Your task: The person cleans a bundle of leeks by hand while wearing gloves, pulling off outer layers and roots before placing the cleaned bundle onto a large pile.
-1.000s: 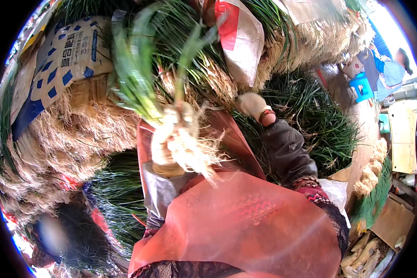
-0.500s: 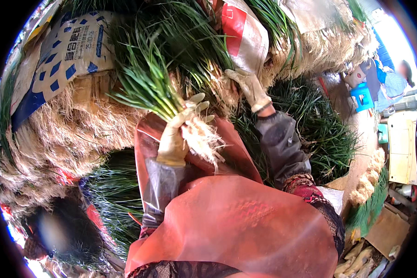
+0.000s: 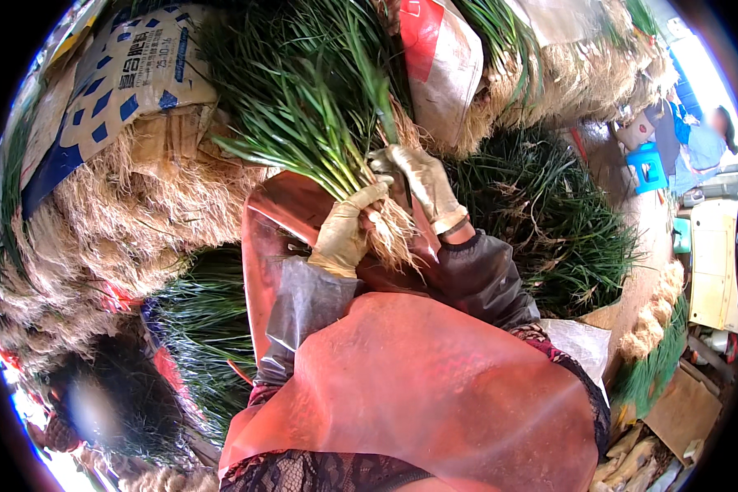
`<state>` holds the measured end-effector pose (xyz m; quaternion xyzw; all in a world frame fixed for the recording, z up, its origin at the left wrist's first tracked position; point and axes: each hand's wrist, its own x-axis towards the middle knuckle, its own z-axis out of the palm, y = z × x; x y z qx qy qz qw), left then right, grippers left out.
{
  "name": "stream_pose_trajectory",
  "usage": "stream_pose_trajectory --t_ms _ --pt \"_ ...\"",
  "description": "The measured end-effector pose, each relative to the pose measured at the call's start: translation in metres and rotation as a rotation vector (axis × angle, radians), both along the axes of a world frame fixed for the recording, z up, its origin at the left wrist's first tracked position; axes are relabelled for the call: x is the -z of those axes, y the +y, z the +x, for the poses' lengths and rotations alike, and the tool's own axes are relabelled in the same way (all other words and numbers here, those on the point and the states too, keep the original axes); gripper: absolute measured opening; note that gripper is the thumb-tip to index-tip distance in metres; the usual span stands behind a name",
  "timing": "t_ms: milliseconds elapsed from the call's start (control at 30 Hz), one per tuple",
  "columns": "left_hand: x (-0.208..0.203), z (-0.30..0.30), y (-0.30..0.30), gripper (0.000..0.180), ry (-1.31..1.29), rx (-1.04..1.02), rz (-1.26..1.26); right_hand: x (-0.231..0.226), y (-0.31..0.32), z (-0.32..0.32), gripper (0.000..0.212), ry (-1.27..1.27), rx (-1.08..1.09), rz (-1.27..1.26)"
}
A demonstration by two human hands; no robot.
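My left hand (image 3: 341, 234), in a pale glove, is closed round a bunch of long-leaved green plants (image 3: 324, 152). Their leaves fan up and to the left, and the pale stringy roots (image 3: 394, 234) hang below the fingers. Beside the bunch, my right hand (image 3: 422, 184) is also gloved, its fingers bent together on a few green stalks (image 3: 383, 111) that rise above them. Its fingertips meet the bunch's stems, and part of what they grip is hidden. Behind both hands lies a dark green heap of similar plants (image 3: 246, 49).
Stacked plants with roots outward (image 3: 115, 221) fill the left, under a printed sack (image 3: 139, 74). A red-and-white sack (image 3: 443, 74) lies beyond my right hand. More greens (image 3: 549, 221) lie at right. A person (image 3: 701, 148) sits near a blue stool (image 3: 648, 168). A red apron (image 3: 435, 377) covers my lap.
My right hand has come back from the heap toward the bunch, now with green stalks in its fingers. My left hand and its bunch have shifted a little to the right.
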<state>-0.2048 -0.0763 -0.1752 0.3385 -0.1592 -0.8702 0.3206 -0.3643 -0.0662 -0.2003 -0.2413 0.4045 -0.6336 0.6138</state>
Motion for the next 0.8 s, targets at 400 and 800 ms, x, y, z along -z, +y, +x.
stream_pose_trajectory --t_ms 400,800 --pt "0.008 0.011 0.007 0.029 0.306 -0.053 -0.05 -0.007 -0.005 -0.035 0.029 0.373 -0.081 0.092" --pt "0.009 0.024 0.014 0.022 0.33 -0.085 -0.11 0.009 0.075 -0.161 0.039 1.191 0.361 0.695"
